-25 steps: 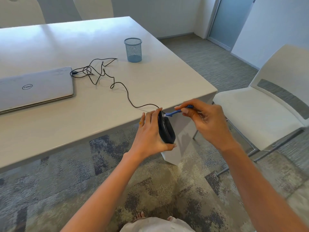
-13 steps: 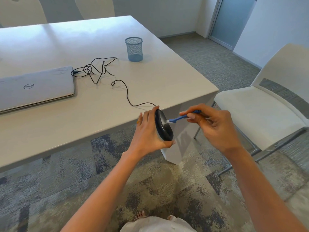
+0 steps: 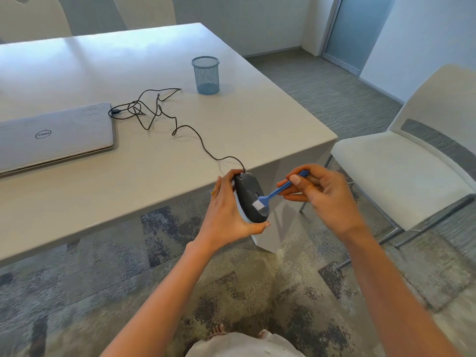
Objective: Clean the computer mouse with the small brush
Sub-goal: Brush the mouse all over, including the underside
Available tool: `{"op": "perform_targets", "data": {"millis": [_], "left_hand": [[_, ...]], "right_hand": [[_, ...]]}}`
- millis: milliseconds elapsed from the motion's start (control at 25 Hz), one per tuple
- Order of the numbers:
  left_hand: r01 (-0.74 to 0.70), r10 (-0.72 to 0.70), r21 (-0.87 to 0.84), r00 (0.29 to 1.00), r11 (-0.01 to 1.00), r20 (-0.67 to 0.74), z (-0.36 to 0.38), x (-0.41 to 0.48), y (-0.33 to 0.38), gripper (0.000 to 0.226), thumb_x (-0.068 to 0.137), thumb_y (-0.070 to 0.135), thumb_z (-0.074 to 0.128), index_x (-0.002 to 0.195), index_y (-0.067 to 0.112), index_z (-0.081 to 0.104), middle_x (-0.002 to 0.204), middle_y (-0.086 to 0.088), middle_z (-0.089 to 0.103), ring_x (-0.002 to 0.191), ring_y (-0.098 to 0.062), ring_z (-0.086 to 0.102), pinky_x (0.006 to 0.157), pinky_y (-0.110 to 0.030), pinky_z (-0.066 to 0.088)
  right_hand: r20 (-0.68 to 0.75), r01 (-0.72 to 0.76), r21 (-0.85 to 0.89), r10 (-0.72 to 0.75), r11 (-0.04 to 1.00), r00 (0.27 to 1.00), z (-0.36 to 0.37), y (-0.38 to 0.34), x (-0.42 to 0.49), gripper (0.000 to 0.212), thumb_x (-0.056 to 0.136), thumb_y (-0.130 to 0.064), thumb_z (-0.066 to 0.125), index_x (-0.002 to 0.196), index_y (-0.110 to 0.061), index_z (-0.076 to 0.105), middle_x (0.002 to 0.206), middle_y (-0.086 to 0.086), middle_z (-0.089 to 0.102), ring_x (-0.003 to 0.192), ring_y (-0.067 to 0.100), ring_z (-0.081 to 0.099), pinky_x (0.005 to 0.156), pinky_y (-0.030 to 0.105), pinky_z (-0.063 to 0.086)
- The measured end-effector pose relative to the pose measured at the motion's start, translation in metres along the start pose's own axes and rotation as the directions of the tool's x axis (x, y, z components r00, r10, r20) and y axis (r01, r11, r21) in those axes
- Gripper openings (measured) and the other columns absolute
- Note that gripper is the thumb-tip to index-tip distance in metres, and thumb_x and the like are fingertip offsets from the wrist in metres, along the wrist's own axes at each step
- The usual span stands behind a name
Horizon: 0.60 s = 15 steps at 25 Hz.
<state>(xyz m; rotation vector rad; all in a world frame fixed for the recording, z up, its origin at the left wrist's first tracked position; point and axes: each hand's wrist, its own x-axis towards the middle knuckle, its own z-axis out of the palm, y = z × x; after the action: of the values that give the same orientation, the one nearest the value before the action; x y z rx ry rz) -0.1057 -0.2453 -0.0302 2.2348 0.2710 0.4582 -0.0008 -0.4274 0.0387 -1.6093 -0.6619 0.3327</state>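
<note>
Mouse (image 3: 251, 198) on edge in left hand (image 3: 228, 215) grip, right hand (image 3: 325, 197) pinching small brush (image 3: 277, 191), bristles on it.

white table (image 3: 257, 119) fills upper left. closed silver laptop (image 3: 55, 136) lies flat near left edge, logo on lid. blue mesh pen cup (image 3: 205, 75) stands upright farther back, well apart from laptop. white chair (image 3: 401, 171) beside table's right corner, on metal legs. two more chair backs behind far edge. patterned grey carpet (image 3: 103, 266) below. frosted door (image 3: 358, 29) at upper right.
</note>
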Motion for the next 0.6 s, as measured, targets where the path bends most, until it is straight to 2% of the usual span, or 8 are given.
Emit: {"op": "perform_targets", "data": {"millis": [160, 240, 320, 400, 480, 520, 600], "left_hand": [[0.004, -0.006, -0.049, 1.000, 0.999, -0.025, -0.001, -0.004, -0.003, 0.114, 0.055, 0.051, 0.092, 0.143, 0.032, 0.022, 0.143, 0.010, 0.044, 0.129, -0.015, 0.051, 0.103, -0.045, 0.049], [-0.005, 0.003, -0.060, 0.999, 0.998, -0.040, -0.003, -0.004, -0.005, 0.115, 0.055, 0.051, 0.092, 0.143, 0.036, 0.020, 0.145, 0.013, 0.043, 0.129, -0.014, 0.051, 0.103, -0.046, 0.049], [-0.008, 0.005, -0.063, 0.999, 0.998, -0.045, -0.003, -0.003, -0.005, 0.114, 0.055, 0.052, 0.092, 0.142, 0.038, 0.019, 0.145, 0.014, 0.044, 0.130, -0.013, 0.051, 0.104, -0.047, 0.048], [-0.008, 0.004, -0.063, 0.999, 0.998, -0.052, -0.004, -0.002, -0.006, 0.114, 0.054, 0.053, 0.092, 0.142, 0.038, 0.020, 0.144, 0.014, 0.045, 0.130, -0.013, 0.051, 0.104, -0.046, 0.048], [-0.007, 0.004, -0.052, 0.998, 0.999, -0.056, -0.004, -0.003, -0.008, 0.115, 0.054, 0.055, 0.091, 0.142, 0.038, 0.020, 0.144, 0.013, 0.044, 0.129, -0.014, 0.052, 0.103, -0.045, 0.049], [-0.006, 0.004, -0.043, 0.999, 0.999, -0.054, -0.004, -0.003, -0.008, 0.115, 0.053, 0.057, 0.091, 0.142, 0.037, 0.020, 0.144, 0.013, 0.044, 0.128, -0.014, 0.052, 0.103, -0.044, 0.049], [-0.007, 0.006, -0.022, 0.999, 1.000, -0.049, -0.004, -0.002, -0.008, 0.116, 0.052, 0.058, 0.090, 0.142, 0.037, 0.020, 0.143, 0.013, 0.043, 0.128, -0.015, 0.051, 0.104, -0.041, 0.048]], "right_hand": [[-0.204, -0.039, -0.086, 0.021, 0.996, 0.979, 0.004, 0.003, 0.010, 0.012, 0.098, -0.009, 0.058, 0.091, -0.014, 0.066, 0.086, -0.002, 0.077, 0.084, 0.013, 0.077, 0.077, 0.029, 0.063], [-0.205, -0.009, 0.043, 0.018, 0.999, 0.979, 0.006, 0.000, 0.013, 0.012, 0.098, -0.010, 0.059, 0.091, -0.014, 0.067, 0.085, 0.000, 0.079, 0.084, 0.018, 0.077, 0.074, 0.027, 0.062], [-0.110, -0.029, 0.179, 0.049, 0.983, 0.993, 0.013, -0.003, 0.014, 0.013, 0.097, -0.009, 0.059, 0.090, -0.015, 0.068, 0.086, 0.003, 0.080, 0.082, 0.020, 0.078, 0.070, 0.025, 0.062], [-0.110, -0.054, 0.121, 0.068, 0.991, 0.992, 0.019, -0.001, 0.014, 0.013, 0.097, -0.009, 0.059, 0.089, -0.014, 0.068, 0.083, 0.002, 0.079, 0.081, 0.018, 0.078, 0.070, 0.026, 0.062], [-0.235, -0.040, -0.020, 0.034, 0.999, 0.971, 0.017, 0.001, 0.017, 0.015, 0.098, -0.010, 0.059, 0.088, -0.017, 0.066, 0.084, -0.002, 0.077, 0.080, 0.013, 0.077, 0.075, 0.029, 0.063], [-0.283, -0.022, -0.031, 0.013, 0.999, 0.959, 0.015, 0.000, 0.017, 0.015, 0.098, -0.010, 0.059, 0.088, -0.018, 0.067, 0.085, -0.002, 0.077, 0.080, 0.012, 0.077, 0.077, 0.029, 0.063], [-0.284, 0.017, 0.090, 0.009, 0.996, 0.959, 0.014, -0.003, 0.019, 0.013, 0.098, -0.011, 0.060, 0.091, -0.018, 0.069, 0.086, 0.002, 0.079, 0.082, 0.017, 0.077, 0.076, 0.029, 0.063]]}}
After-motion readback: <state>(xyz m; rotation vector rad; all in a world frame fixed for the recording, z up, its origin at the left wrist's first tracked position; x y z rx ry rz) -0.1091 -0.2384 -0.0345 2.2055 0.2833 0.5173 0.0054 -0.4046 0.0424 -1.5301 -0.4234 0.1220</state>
